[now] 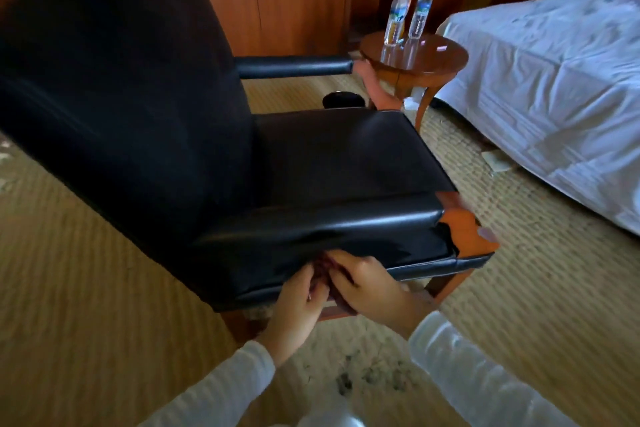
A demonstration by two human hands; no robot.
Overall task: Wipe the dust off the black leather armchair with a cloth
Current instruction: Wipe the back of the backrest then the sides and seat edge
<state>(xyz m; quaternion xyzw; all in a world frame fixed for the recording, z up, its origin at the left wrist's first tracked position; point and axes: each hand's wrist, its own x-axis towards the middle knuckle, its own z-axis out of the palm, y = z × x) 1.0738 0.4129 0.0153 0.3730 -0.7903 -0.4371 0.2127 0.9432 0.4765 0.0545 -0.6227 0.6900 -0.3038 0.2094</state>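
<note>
You hold the cloth [322, 274] bunched at the near armrest [311, 218] of the armchair [329, 156], left hand [299, 305] and right hand [369, 288] both pinching it; next, probably, sweep along that leather.

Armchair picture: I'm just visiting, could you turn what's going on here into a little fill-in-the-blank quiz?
1. The left hand and right hand hold a dark cloth at the edge of the ____ leather armchair.
2. The bottles stand on a round table made of ____.
3. The bed is covered in ____ bedding.
Missing words: black, wood, white.
</note>
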